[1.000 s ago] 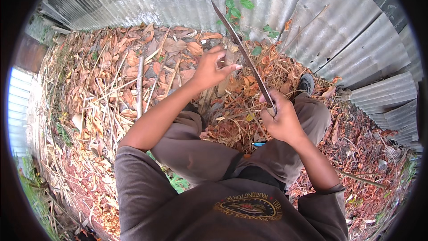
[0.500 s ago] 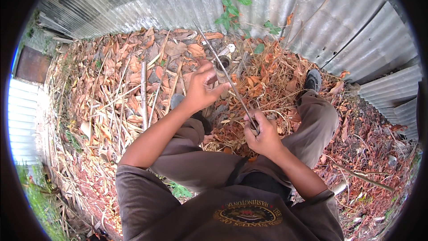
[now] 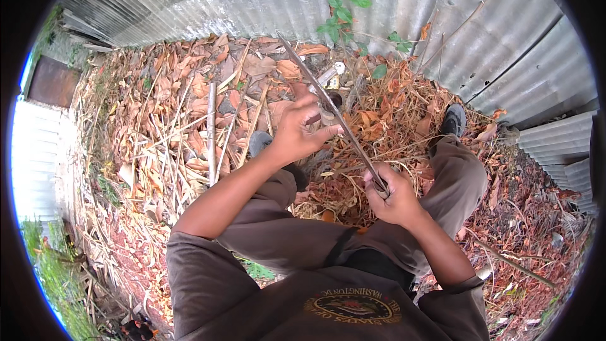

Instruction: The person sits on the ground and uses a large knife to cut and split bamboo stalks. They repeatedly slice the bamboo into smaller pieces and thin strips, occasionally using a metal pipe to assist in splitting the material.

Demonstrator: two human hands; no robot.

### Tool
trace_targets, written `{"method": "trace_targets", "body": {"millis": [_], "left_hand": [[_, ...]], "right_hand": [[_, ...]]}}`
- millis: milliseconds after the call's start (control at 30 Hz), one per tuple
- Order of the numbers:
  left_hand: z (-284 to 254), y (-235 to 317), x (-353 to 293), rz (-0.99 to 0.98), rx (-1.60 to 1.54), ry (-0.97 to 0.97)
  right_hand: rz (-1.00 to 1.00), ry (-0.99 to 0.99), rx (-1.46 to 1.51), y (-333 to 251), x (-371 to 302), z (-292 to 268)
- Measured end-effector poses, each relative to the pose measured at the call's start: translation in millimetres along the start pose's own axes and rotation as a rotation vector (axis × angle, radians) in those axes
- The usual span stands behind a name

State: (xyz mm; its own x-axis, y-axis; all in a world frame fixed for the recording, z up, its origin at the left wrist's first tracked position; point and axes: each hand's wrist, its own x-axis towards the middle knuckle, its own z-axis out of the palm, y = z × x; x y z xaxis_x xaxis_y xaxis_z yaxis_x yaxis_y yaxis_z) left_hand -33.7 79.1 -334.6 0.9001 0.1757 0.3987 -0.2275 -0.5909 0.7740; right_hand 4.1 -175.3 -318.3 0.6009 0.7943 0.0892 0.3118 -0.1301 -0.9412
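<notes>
Gripping the knife (image 3: pixel 352 136) by the handle in the right hand (image 3: pixel 394 197), pointing it forward and off to the left. Got the left hand (image 3: pixel 295 134) half curled beside it, with the thumb right by the metal; can't tell if pinching anything. Seeing dry leaves (image 3: pixel 180 117) past that, plus a stick (image 3: pixel 212 129) off to the left and a green plant (image 3: pixel 339 16) against the tin wall (image 3: pixel 252 0).

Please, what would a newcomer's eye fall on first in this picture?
Most striking is the long blade, slanting across the middle, its near end gripped in the right hand. The left hand is close beside it, fingers curved. Beyond them, a green plant stands out against the grey corrugated metal fence along the top.
</notes>
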Motion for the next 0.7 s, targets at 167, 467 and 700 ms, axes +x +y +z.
{"method": "trace_targets", "body": {"millis": [167, 467, 700], "left_hand": [[-2.0, 6.4, 5.0, 0.002, -0.061, 0.070], [13.1, 34.3, 3.4, 0.006, 0.124, -0.005], [-1.8, 74.4, 24.3, -0.077, 0.525, -0.060]], "right_hand": [[0.074, 0.076, -0.064, -31.6, -2.6, 0.9], [0.252, 0.018, -0.250, -66.7, -31.5, -50.6], [0.609, -0.190, 0.136, -96.9, -30.4, -63.2]]}}
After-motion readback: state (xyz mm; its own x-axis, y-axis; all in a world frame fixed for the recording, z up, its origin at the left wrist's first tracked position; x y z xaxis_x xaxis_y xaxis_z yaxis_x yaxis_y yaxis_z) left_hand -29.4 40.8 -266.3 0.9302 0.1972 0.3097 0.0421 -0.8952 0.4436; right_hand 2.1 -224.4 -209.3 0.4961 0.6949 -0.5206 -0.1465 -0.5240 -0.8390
